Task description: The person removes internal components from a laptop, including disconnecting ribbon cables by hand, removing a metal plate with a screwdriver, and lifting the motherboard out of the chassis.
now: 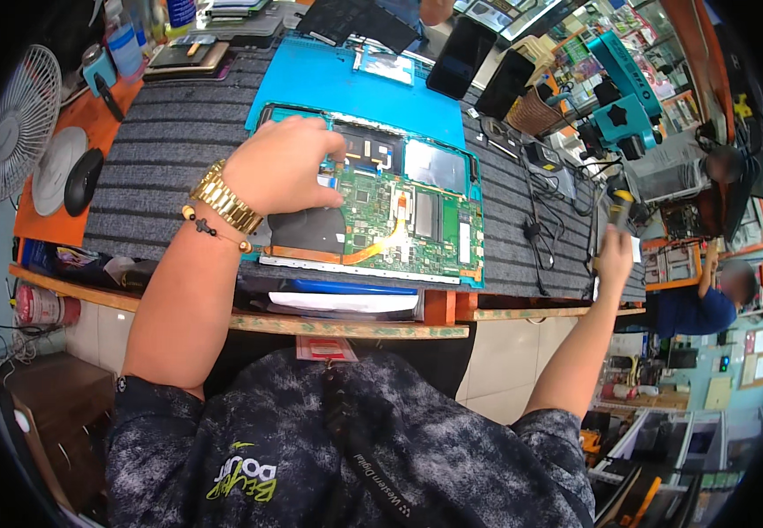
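Observation:
An opened laptop base (pixel 372 211) lies on the striped grey mat, with its green circuit board (pixel 364 207), copper heat pipe (pixel 372 253) and black fan area exposed. My left hand (pixel 289 167) is over its left part, thumb and fingers curved and apart. A small blue-and-white piece (pixel 327 181) shows between thumb and fingers; whether they touch it I cannot tell. At the mat's right end, my right hand (pixel 615 253) is closed around a tool with a yellow-and-black handle (pixel 619 208), blurred. It is well away from the laptop.
Behind the laptop lies a blue mat (pixel 311 84) with loose parts. Two black phones (pixel 462 57) stand at its right. Dark cables (pixel 544 220) sprawl across the right side, near a teal microscope (pixel 623 92). A mouse (pixel 84 180) and fan (pixel 20 123) are left. Another person (pixel 694 308) is at far right.

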Action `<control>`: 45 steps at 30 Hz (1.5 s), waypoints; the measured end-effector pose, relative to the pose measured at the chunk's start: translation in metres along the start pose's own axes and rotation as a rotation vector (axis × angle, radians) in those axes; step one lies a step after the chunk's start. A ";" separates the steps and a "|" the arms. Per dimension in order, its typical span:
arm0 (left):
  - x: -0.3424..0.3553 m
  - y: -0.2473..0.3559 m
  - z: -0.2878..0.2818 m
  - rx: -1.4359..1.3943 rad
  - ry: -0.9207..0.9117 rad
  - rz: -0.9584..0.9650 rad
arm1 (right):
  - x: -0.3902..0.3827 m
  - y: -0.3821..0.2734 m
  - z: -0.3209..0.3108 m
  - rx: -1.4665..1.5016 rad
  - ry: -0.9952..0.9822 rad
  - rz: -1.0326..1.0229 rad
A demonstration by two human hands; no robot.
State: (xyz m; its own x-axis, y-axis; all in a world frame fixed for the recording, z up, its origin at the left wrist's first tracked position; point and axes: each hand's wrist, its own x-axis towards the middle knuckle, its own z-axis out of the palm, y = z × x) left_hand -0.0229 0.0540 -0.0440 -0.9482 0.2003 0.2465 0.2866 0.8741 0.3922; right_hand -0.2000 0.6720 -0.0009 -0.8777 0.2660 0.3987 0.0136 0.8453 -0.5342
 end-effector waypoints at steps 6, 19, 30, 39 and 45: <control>0.004 0.006 -0.008 -0.005 -0.114 -0.098 | -0.063 -0.142 -0.011 1.081 -0.090 -0.170; 0.003 0.006 -0.006 0.002 -0.093 -0.100 | -0.153 -0.304 0.138 1.255 -0.315 -0.432; 0.000 0.005 -0.002 0.031 -0.040 -0.053 | -0.153 -0.295 0.161 1.244 -0.335 -0.445; 0.002 0.006 -0.005 0.032 -0.076 -0.075 | -0.155 -0.293 0.160 1.230 -0.342 -0.457; 0.001 0.006 -0.004 0.016 -0.057 -0.069 | -0.162 -0.298 0.161 1.227 -0.331 -0.497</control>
State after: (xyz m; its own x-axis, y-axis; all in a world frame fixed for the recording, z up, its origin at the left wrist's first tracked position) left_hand -0.0218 0.0574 -0.0375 -0.9720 0.1641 0.1682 0.2187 0.8936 0.3920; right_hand -0.1389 0.3018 -0.0266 -0.7399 -0.2117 0.6385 -0.6129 -0.1791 -0.7696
